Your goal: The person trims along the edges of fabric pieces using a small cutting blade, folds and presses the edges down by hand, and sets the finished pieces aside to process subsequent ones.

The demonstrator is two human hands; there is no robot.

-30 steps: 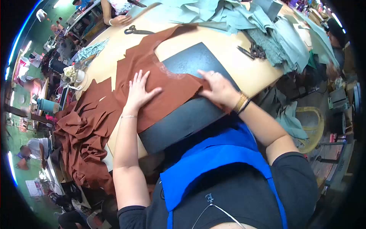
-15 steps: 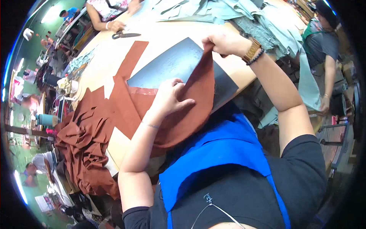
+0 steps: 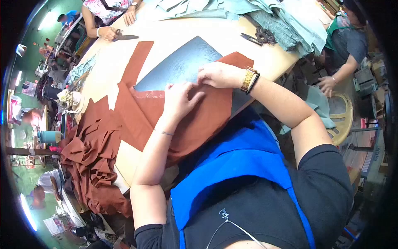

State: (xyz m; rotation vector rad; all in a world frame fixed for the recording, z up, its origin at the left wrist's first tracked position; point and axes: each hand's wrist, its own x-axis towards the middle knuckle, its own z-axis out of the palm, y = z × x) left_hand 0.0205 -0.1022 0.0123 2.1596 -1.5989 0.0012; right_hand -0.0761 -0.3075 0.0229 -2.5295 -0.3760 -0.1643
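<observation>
Brown fabric [image 3: 205, 120] lies partly over the dark board [image 3: 182, 62], its far edge slanting left to far right; the left hand [image 3: 179, 99] rests on it, thumb spread; the right hand [image 3: 219, 75] curls just beside, at that edge, pinch unclear.
</observation>
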